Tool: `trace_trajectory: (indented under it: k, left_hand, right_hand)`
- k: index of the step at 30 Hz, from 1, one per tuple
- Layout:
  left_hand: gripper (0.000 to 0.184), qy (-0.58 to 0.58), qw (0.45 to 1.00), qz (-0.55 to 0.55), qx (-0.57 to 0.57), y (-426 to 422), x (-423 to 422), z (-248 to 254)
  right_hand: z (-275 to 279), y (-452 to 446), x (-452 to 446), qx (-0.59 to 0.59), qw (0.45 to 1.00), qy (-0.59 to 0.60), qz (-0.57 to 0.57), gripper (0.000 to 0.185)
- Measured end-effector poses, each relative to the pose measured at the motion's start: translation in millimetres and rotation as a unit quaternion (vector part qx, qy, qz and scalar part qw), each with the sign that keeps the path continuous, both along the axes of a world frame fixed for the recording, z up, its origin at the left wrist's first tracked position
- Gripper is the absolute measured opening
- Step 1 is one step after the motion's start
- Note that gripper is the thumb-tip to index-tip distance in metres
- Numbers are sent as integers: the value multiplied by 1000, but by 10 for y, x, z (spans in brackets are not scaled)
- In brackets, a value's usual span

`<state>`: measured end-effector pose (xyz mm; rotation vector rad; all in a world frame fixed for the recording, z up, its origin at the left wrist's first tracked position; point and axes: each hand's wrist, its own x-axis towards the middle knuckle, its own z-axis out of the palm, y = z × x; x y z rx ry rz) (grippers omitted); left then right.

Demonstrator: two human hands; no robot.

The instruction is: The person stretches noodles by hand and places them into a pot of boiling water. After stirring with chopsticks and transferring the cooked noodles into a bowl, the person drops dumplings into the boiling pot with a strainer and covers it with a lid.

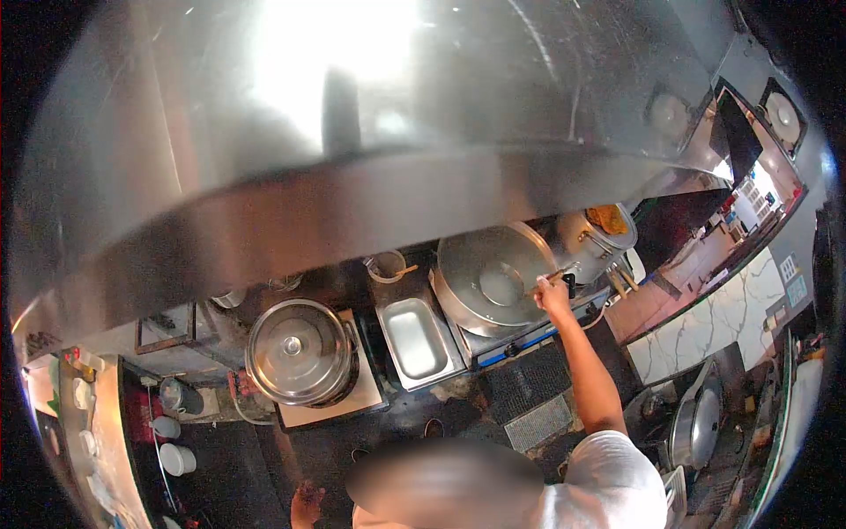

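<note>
Smooth, reflective metal hood (493, 97) is filling the upper foreground, its lower edge hanging above the cooking line. Beneath it, a wide round metal pot (456, 269) is standing on the stove, its pale grey inside showing a lighter disc. The right hand (552, 294) is hovering at its right rim, fingers looking curled; whether they are gripping anything, I cannot tell. The left hand (306, 504) is hanging low, dim, its finger state unclear. Leftward, an empty rectangular steel pan (416, 339) and a shiny lidded pot (293, 346) are sitting; rightward, a white marble-veined panel (696, 335) is showing. The bare right forearm (589, 370) is crossing before the stove.
</note>
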<state>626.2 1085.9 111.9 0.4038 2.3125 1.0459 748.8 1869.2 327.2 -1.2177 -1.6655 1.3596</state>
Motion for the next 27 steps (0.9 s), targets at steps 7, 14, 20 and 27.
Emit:
trace_trajectory:
  k: [7,14,20,27]
  left_hand:
    - [32,-1,1000,11,15,211,-96,296]
    - [27,76,996,-14,35,225,-77,323]
    - [21,-34,997,63,7,502,43,825]
    - [20,-39,998,54,19,462,-11,731]
  right_hand:
    - [117,358,299,33,997,-29,-59,20]
    - [-161,932,85,66,985,-67,-142,20]
    - [-445,1291,-311,36,996,5,-81,25]
    - [-199,680,-864,21,990,141,-14,24]
